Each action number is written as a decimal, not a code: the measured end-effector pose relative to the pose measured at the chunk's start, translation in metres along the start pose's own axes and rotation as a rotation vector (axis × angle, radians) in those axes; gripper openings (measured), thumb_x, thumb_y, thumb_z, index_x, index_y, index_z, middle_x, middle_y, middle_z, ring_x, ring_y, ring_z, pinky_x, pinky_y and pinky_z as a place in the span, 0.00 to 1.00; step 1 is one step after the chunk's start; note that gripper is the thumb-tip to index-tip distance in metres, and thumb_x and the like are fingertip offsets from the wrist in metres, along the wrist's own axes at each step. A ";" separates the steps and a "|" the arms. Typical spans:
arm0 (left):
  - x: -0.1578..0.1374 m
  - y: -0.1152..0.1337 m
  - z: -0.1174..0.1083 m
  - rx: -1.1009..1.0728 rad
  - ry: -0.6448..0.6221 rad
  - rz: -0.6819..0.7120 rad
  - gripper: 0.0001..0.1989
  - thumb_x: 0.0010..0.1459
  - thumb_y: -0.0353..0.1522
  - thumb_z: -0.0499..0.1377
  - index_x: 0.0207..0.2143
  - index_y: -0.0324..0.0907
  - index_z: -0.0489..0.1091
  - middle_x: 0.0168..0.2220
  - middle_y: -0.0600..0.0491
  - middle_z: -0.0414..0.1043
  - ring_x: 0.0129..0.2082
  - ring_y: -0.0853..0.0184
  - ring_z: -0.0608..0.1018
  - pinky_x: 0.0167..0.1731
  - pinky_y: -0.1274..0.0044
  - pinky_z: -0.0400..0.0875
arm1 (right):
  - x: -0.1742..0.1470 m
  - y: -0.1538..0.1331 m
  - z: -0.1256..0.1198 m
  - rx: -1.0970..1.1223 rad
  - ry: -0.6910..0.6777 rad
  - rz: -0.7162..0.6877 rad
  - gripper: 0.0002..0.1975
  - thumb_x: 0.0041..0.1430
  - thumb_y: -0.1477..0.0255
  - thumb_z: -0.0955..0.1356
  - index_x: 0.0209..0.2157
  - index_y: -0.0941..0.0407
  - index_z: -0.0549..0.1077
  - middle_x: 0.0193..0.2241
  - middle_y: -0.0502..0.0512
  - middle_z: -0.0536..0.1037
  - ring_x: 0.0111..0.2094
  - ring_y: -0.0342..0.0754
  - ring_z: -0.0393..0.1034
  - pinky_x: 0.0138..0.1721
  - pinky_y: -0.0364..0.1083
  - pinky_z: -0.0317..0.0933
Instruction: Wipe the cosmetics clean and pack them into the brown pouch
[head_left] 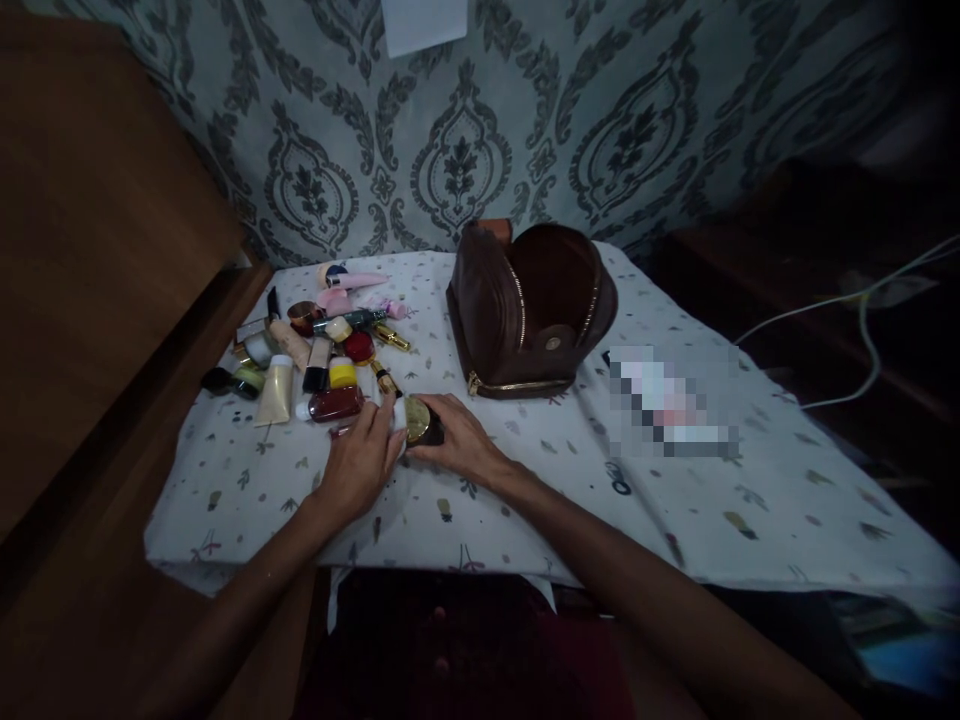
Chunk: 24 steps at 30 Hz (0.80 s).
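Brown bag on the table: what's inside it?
The brown bag stands unzipped; only its dark lining and a round snap show. Its bottom is hidden by the front wall.

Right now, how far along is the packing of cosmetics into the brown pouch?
Barely begun: the brown pouch stands unzipped, with nothing visible inside. In hand: the left hand and right hand hold a gold-lidded compact on the tablecloth. Left: the pile of cosmetics beside it.

Dim light falls on a grey-green damask-patterned wall (pixel 525 130) rising beyond the hands, with a sheet of paper (pixel 424 22) pinned high on it, a wooden cabinet (pixel 97 230) to their left, and white cables (pixel 862 320) trailing at far right.
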<state>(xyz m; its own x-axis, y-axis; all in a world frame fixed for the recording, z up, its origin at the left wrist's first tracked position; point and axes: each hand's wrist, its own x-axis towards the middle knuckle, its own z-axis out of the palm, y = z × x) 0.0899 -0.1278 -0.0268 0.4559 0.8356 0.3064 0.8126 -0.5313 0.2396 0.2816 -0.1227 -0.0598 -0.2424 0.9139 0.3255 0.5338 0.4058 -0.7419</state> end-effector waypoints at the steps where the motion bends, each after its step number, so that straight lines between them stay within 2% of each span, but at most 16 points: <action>1: -0.002 -0.001 0.000 -0.050 0.005 0.007 0.24 0.69 0.39 0.47 0.63 0.40 0.58 0.50 0.43 0.68 0.45 0.58 0.76 0.43 0.69 0.73 | 0.000 0.000 0.000 -0.004 0.000 -0.005 0.39 0.46 0.60 0.78 0.58 0.54 0.67 0.49 0.60 0.75 0.50 0.59 0.68 0.52 0.58 0.63; 5: -0.005 -0.004 -0.002 -0.278 0.003 0.006 0.22 0.69 0.38 0.47 0.62 0.42 0.59 0.48 0.46 0.68 0.49 0.60 0.73 0.50 0.68 0.70 | -0.001 -0.002 -0.005 -0.009 -0.035 -0.019 0.44 0.44 0.56 0.78 0.61 0.53 0.64 0.49 0.60 0.73 0.51 0.58 0.67 0.54 0.57 0.63; 8: -0.003 -0.003 -0.005 -0.367 -0.013 -0.013 0.20 0.69 0.37 0.48 0.59 0.41 0.63 0.44 0.47 0.68 0.47 0.60 0.73 0.50 0.68 0.70 | 0.001 -0.002 -0.015 0.076 -0.092 -0.050 0.40 0.46 0.59 0.77 0.60 0.53 0.66 0.46 0.58 0.71 0.48 0.55 0.68 0.51 0.55 0.65; 11: -0.002 -0.002 -0.005 -0.403 -0.024 -0.018 0.18 0.69 0.37 0.48 0.57 0.41 0.65 0.42 0.48 0.67 0.44 0.61 0.72 0.47 0.68 0.70 | 0.003 0.000 -0.024 0.222 -0.167 -0.094 0.34 0.51 0.64 0.75 0.59 0.54 0.66 0.49 0.59 0.71 0.49 0.53 0.68 0.51 0.53 0.64; 13: -0.002 -0.001 -0.004 -0.408 -0.019 -0.015 0.17 0.69 0.37 0.48 0.56 0.40 0.65 0.41 0.49 0.67 0.43 0.61 0.72 0.46 0.69 0.70 | 0.003 0.002 -0.026 0.314 -0.197 -0.083 0.33 0.52 0.64 0.75 0.58 0.55 0.67 0.49 0.58 0.72 0.48 0.52 0.69 0.49 0.51 0.64; 16: -0.005 0.000 0.000 -0.382 0.001 -0.013 0.18 0.70 0.37 0.47 0.56 0.39 0.65 0.41 0.49 0.67 0.43 0.61 0.72 0.46 0.68 0.71 | 0.004 0.003 -0.024 0.365 -0.177 -0.009 0.31 0.48 0.62 0.77 0.52 0.57 0.70 0.41 0.54 0.75 0.39 0.49 0.70 0.41 0.47 0.64; 18: -0.006 0.002 0.002 -0.342 0.023 -0.005 0.18 0.70 0.36 0.47 0.57 0.39 0.64 0.42 0.48 0.67 0.44 0.61 0.72 0.47 0.68 0.71 | 0.004 0.002 -0.020 0.317 -0.127 0.002 0.30 0.44 0.62 0.79 0.48 0.57 0.72 0.38 0.52 0.74 0.37 0.48 0.68 0.39 0.46 0.63; 20: -0.007 0.003 0.003 -0.291 0.057 0.024 0.19 0.70 0.36 0.47 0.58 0.39 0.63 0.45 0.46 0.67 0.46 0.61 0.72 0.48 0.66 0.70 | 0.004 0.000 -0.017 0.237 -0.082 -0.022 0.31 0.41 0.63 0.80 0.47 0.56 0.72 0.38 0.52 0.72 0.39 0.50 0.68 0.41 0.47 0.62; 24: -0.002 0.010 0.002 -0.163 0.135 0.133 0.19 0.70 0.33 0.47 0.60 0.40 0.63 0.51 0.44 0.68 0.51 0.58 0.70 0.53 0.63 0.69 | 0.003 -0.002 -0.013 0.118 -0.075 -0.034 0.27 0.43 0.63 0.80 0.43 0.57 0.73 0.36 0.52 0.69 0.38 0.49 0.67 0.40 0.47 0.62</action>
<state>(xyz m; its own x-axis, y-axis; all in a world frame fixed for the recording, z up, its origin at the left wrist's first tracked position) 0.0973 -0.1345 -0.0271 0.4935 0.7365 0.4626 0.6747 -0.6598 0.3308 0.2905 -0.1203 -0.0494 -0.3210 0.8950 0.3097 0.4263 0.4286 -0.7966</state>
